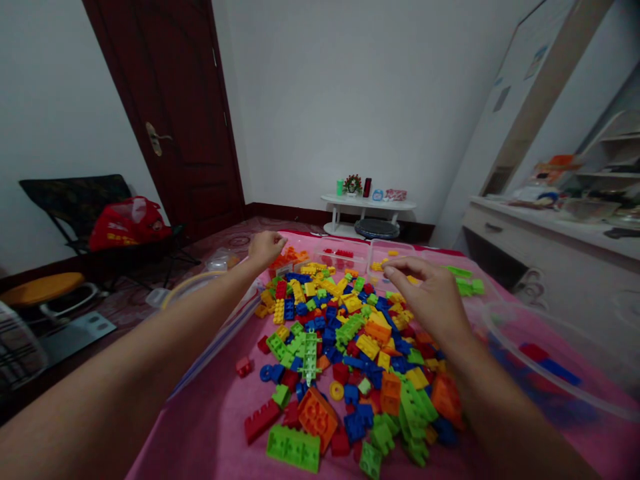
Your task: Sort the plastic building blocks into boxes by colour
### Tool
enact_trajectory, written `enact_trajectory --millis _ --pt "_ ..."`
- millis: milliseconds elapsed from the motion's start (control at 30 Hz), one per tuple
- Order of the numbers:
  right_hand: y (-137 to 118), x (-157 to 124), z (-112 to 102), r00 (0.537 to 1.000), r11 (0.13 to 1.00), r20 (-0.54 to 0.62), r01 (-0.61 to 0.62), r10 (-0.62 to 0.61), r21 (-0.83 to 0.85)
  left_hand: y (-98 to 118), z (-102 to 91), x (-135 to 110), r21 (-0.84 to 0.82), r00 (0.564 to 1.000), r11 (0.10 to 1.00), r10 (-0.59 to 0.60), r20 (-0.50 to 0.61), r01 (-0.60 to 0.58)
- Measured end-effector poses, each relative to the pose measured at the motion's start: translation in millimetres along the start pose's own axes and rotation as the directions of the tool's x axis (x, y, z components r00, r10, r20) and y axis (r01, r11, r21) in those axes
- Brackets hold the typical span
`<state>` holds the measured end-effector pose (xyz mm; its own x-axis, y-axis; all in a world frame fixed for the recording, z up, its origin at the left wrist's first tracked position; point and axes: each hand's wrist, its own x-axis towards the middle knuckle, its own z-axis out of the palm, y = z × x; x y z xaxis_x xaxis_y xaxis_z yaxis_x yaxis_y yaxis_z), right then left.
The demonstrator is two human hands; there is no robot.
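Where heaped bricks (350, 327) end, trays (381, 253) (see-through) stand beyond.

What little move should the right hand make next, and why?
If its pinch is empty, which I can't tell, the right hand should perhaps take a loose yellow brick from the mixed heap: the clear box near that hand holds yellow bricks.
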<state>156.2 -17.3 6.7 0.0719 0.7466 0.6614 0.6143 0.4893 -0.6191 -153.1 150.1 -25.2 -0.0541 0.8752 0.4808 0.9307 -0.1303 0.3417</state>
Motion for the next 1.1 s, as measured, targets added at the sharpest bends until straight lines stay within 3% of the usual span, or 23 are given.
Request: enact_trajectory --millis 100,233,300,400,467,500,567,633,667,733,767,800,867,967,1100 --pt "-0.3 3.3 -7.0 0.999 0.999 -0.027 -0.034 0.034 0.005 5.6 1.4 -2.0 0.110 0.995 0.989 0.094 0.009 -0.095" --pt "-3.3 8.6 -20.8 0.996 0.998 -0.072 -0.058 0.057 -0.003 12.4 3.7 -0.3 0.198 0.942 0.964 0.106 0.317 -0.175" --pt "-5.1 11.6 -29.9 0.993 0.998 -0.096 -0.066 0.065 -0.001 14.5 2.3 0.3 0.211 0.919 0.962 0.082 0.385 -0.174" --pt "-7.8 15.6 -43.6 0.989 0.997 -0.123 -0.078 0.081 0.025 26.1 -2.5 -2.0 0.226 0.922 0.957 0.083 0.379 -0.180" --pt "-9.9 17.4 -50.5 0.986 0.996 -0.148 -0.076 0.082 0.041 47.7 -5.9 -10.4 0.172 0.927 0.951 0.191 0.322 -0.255" --pt "-11.1 18.0 -52.9 0.984 0.997 -0.162 -0.070 0.077 0.045 63.9 -7.7 -18.3 0.099 0.916 0.933 0.313 0.252 -0.346" --pt "-13.6 18.5 -55.5 0.983 0.997 -0.176 -0.052 0.060 0.048 104.8 -12.8 -42.9 -0.130 0.816 0.833 0.553 0.169 -0.538" --pt "-16.0 18.2 -56.0 0.984 0.997 -0.169 -0.040 0.050 0.061 150.5 -20.3 -78.0 -0.367 0.673 0.654 0.734 0.096 -0.661" --pt "-17.0 17.9 -55.8 0.985 0.997 -0.164 -0.039 0.050 0.070 172.2 -24.5 -97.8 -0.454 0.588 0.548 0.807 0.063 -0.703" --pt "-18.4 17.1 -55.3 0.987 0.996 -0.155 -0.041 0.053 0.083 208.0 -30.8 -136.8 -0.560 0.344 0.302 0.938 0.032 -0.772" --pt "-18.7 16.7 -55.2 0.987 0.995 -0.152 -0.042 0.055 0.086 221.2 -31.8 -154.4 -0.576 0.257 0.224 0.966 0.025 -0.786" --pt "-18.7 16.4 -55.1 0.987 0.995 -0.149 -0.043 0.056 0.088 231.1 -31.0 -169.8 -0.561 0.200 0.192 0.979 0.047 -0.805" --pt "-18.0 16.0 -55.2 0.989 0.995 -0.138 -0.047 0.059 0.088 242.6 -24.2 -193.0 -0.481 0.148 0.185 0.982 0.114 -0.857" --pt "-16.1 15.8 -54.2 0.992 0.995 -0.097 -0.073 0.079 0.067 247.2 -9.7 -210.1 -0.395 0.160 0.233 0.965 0.209 -0.889" --pt "-12.0 14.9 -48.6 0.996 0.995 -0.016 -0.092 0.093 0.024 244.5 -4.0 -210.8 -0.396 0.252 0.325 0.941 0.225 -0.859"
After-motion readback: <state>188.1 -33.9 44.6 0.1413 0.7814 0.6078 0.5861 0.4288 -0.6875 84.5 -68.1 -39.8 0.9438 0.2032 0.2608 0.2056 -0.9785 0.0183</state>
